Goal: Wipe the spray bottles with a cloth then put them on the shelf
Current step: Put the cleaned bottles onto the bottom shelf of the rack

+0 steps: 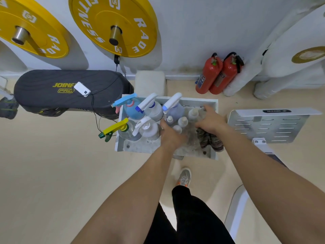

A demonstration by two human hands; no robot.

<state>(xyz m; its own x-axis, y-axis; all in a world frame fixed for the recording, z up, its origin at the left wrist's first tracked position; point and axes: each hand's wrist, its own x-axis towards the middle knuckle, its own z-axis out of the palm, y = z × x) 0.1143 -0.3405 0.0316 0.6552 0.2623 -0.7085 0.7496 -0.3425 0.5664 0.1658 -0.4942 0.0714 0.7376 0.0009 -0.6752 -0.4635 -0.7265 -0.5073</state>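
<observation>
Several spray bottles stand in the left half of a white shelf tray [213, 103]: a blue one [131, 110], two with white heads [154, 110] [173, 107], a clear one with a yellow trigger [123, 129] and a clear one with a white head [149, 130]. My left hand [171, 136] is low in the tray, its thumb against that last bottle; its fingers are hidden. My right hand [211, 122] holds a dark striped cloth [210, 140] under the palm and reaches toward several small capped bottles [182, 121].
The tray floor [140, 147] is dirty. A black padded bench [52, 88] with a white phone [81, 89] and cable sits left. Two red fire extinguishers [218, 74] stand by the wall. A white perforated machine plate [267, 125] is right. My shoe [183, 176] is below.
</observation>
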